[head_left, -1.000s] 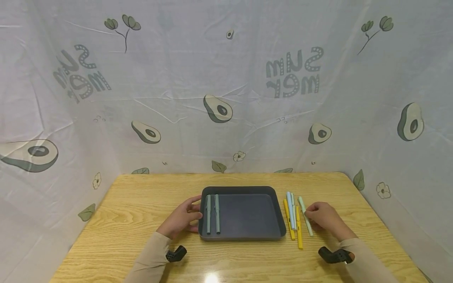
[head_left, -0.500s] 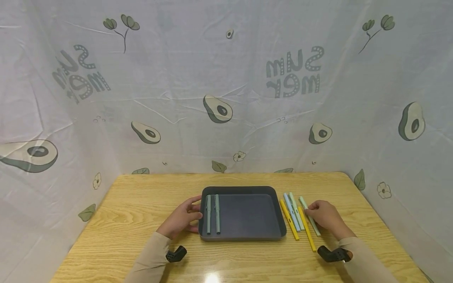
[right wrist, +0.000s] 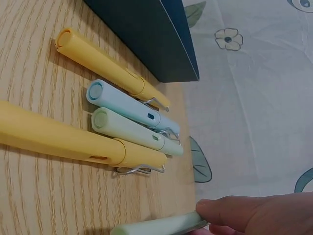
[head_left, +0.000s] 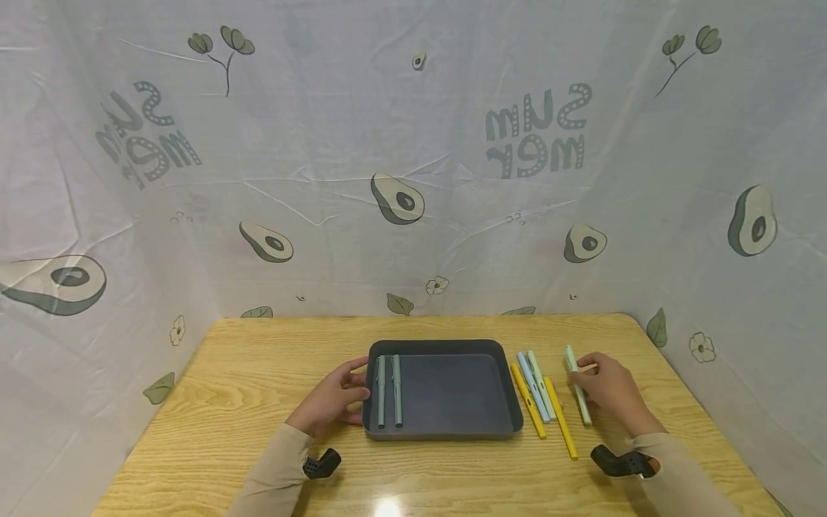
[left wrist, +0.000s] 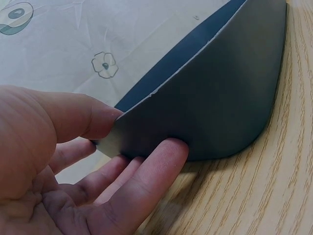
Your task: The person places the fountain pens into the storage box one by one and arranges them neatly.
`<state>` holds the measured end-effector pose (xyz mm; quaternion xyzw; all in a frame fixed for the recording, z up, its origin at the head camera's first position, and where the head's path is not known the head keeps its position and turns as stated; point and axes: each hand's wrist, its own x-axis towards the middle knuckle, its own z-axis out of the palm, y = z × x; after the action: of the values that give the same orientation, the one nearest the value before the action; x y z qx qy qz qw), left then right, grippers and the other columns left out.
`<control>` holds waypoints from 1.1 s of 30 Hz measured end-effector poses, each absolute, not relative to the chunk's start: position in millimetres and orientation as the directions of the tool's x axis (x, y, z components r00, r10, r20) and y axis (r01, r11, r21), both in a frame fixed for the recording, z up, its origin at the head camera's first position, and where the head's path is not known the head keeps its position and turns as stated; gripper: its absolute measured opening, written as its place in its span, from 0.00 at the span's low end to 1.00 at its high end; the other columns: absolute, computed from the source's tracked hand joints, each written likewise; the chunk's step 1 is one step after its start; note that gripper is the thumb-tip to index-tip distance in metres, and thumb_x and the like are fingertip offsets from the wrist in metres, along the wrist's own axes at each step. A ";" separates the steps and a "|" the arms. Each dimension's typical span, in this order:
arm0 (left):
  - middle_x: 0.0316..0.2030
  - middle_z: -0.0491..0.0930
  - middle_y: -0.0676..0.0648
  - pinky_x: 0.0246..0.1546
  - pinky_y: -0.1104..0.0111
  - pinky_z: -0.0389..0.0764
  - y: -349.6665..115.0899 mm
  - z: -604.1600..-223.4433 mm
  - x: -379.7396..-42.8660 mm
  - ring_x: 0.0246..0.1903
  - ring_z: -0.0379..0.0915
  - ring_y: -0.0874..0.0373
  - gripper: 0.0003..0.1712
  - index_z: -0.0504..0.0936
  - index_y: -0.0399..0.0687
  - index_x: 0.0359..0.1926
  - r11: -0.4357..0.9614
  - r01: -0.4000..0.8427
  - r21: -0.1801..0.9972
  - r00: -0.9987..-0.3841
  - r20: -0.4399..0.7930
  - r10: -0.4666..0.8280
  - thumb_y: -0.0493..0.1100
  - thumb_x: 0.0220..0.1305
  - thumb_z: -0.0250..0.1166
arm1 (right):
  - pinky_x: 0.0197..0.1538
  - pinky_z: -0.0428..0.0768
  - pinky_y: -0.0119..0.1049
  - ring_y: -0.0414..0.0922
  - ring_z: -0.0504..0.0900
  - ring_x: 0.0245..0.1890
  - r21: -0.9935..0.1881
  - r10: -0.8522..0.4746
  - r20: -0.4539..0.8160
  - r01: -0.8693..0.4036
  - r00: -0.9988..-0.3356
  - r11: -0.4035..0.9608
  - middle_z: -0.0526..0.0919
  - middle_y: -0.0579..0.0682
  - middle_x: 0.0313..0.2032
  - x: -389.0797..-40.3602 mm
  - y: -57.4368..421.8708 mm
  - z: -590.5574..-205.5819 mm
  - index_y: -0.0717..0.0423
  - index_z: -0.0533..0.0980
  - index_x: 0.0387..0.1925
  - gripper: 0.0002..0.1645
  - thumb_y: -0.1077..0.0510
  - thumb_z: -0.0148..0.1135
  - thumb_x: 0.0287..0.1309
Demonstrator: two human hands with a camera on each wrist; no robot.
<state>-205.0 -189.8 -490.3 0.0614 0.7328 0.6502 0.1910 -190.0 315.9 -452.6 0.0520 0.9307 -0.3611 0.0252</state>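
My right hand (head_left: 610,388) pinches a pale green pen (head_left: 585,408) between thumb and fingers, right of the other pens. The same pen (right wrist: 156,226) shows at the bottom of the right wrist view, partly covered by the fingers. My left hand (head_left: 336,395) touches the left side of a dark grey tray (head_left: 442,435). In the left wrist view, its thumb is at the rim and its loosely spread fingers lie against the tray's outer wall (left wrist: 210,107). Inside the tray, two grey-green pens (head_left: 380,391) lie side by side near the left wall.
Between the tray and my right hand lie a yellow pen (head_left: 529,402), a light blue pen (head_left: 533,388), another pale green pen (head_left: 541,385) and a second yellow pen (head_left: 561,418). The wooden table (head_left: 271,359) meets a printed cloth (head_left: 323,215) at the back.
My right hand first spread the pens apart, shifting several rightward. It has since moved right and slightly back with the pale green pen. My left hand and the tray stay put.
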 end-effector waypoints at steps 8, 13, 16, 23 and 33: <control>0.62 0.70 0.31 0.37 0.52 0.89 -189.5 -489.8 -204.3 0.48 0.80 0.48 0.39 0.60 0.47 0.79 0.144 -0.155 0.977 -0.920 -0.196 0.340 0.31 0.71 0.62 | 0.32 0.88 0.44 0.48 0.85 0.29 -0.717 0.088 -0.050 0.097 -0.995 0.690 0.82 0.68 0.42 -185.6 315.6 -445.0 0.77 0.66 0.63 0.28 0.59 0.60 0.72; 0.62 0.70 0.31 0.37 0.51 0.89 -188.9 -489.3 -203.9 0.48 0.80 0.48 0.39 0.59 0.45 0.79 0.135 -0.154 0.979 -0.920 -0.192 0.341 0.31 0.71 0.62 | 0.33 0.88 0.45 0.49 0.84 0.29 -0.717 0.088 -0.040 0.090 -0.995 0.691 0.81 0.69 0.44 -185.3 314.7 -439.9 0.76 0.64 0.66 0.30 0.60 0.59 0.73; 0.62 0.70 0.31 0.37 0.51 0.89 -188.7 -488.8 -204.4 0.48 0.80 0.48 0.39 0.60 0.46 0.79 0.133 -0.160 0.978 -0.921 -0.197 0.335 0.31 0.71 0.62 | 0.32 0.88 0.44 0.48 0.84 0.28 -0.711 0.088 -0.035 0.087 -0.996 0.698 0.81 0.69 0.44 -185.3 314.0 -437.5 0.76 0.65 0.65 0.29 0.61 0.59 0.72; 0.62 0.70 0.30 0.37 0.52 0.89 -188.7 -486.2 -203.9 0.48 0.80 0.47 0.40 0.60 0.45 0.79 0.133 -0.174 0.976 -0.921 -0.209 0.329 0.31 0.70 0.62 | 0.33 0.88 0.45 0.48 0.83 0.30 -0.717 0.084 -0.038 0.085 -0.996 0.692 0.79 0.70 0.46 -182.1 307.8 -428.8 0.75 0.65 0.65 0.28 0.62 0.58 0.71; 0.64 0.69 0.30 0.37 0.51 0.89 -189.1 -482.9 -202.9 0.50 0.79 0.46 0.41 0.59 0.45 0.80 0.136 -0.182 0.974 -0.919 -0.218 0.330 0.31 0.70 0.63 | 0.34 0.88 0.44 0.50 0.84 0.33 -0.751 0.079 -0.013 0.062 -0.997 0.658 0.76 0.72 0.50 -176.1 289.7 -419.1 0.73 0.66 0.66 0.28 0.61 0.60 0.71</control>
<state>-202.9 -189.1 -482.9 0.0508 0.7279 0.6553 0.1954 -176.1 289.7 -419.1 0.0386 0.9103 -0.4120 -0.0104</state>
